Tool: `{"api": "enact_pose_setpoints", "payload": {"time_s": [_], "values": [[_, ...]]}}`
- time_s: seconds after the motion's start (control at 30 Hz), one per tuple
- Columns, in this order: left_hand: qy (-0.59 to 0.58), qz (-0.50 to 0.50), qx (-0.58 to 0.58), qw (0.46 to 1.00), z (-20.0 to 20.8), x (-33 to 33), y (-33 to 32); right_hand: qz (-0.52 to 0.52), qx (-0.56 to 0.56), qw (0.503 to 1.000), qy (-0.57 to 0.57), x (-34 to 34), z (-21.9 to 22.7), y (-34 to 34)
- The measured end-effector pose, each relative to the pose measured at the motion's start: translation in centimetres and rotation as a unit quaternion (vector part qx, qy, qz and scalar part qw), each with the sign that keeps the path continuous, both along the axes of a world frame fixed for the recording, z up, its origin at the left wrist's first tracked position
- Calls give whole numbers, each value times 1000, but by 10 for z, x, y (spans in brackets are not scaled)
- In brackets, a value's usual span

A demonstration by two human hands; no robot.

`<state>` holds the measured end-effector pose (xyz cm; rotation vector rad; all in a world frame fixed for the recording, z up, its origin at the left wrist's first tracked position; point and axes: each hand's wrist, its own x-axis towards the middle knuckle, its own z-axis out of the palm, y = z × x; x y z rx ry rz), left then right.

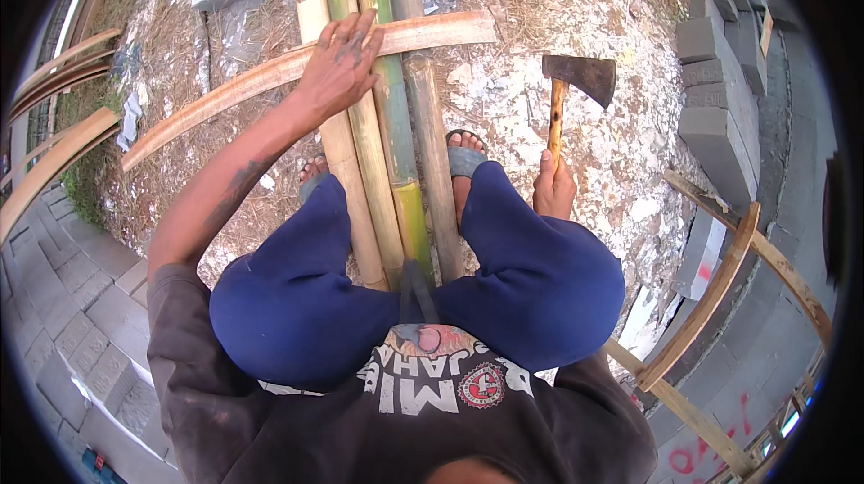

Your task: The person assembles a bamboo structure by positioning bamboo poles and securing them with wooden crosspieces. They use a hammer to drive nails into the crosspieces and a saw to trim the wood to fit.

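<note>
Currently the person is squatting over a bundle of long bamboo poles, yellow and green [378, 151], that is running from the top of the frame down between the knees. The left hand [340, 61], in the upper middle of the frame, is lying flat with fingers spread on a curved split strip of pale bamboo [270, 79], pressing it where it is crossing the poles; the palm is open, not wrapped around anything. The right hand [553, 185], right of centre, is closing firmly around the wooden handle of a small hatchet with a dark rusty head [576, 88], holding it upright and well apart from the strip. No fresh cut is showing on the strip, so the chopping is judged barely begun, with the blade not yet meeting the bamboo. Grey concrete blocks [720, 97] are lying along the right edge.
</note>
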<state>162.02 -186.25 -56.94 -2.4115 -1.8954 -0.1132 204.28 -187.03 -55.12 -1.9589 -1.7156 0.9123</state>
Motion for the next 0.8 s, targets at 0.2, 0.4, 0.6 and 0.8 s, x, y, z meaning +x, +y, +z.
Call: {"api": "enact_pose_setpoints", "payload": {"time_s": [0.2,0.4,0.6,0.8], "values": [[-70,-231,-329,913,-30,164,61,-219,-104,968,67,62,-76,-99],[-188,-305,-54,932,-165,268,139,-213,-165,955,127,-24,-115,-87],[-116,-329,-83,933,-195,322,136,-184,-177,957,137,-64,-133,-58],[-134,-253,-83,955,-211,325,132,-127,-205,959,150,-43,-118,-63]]}}
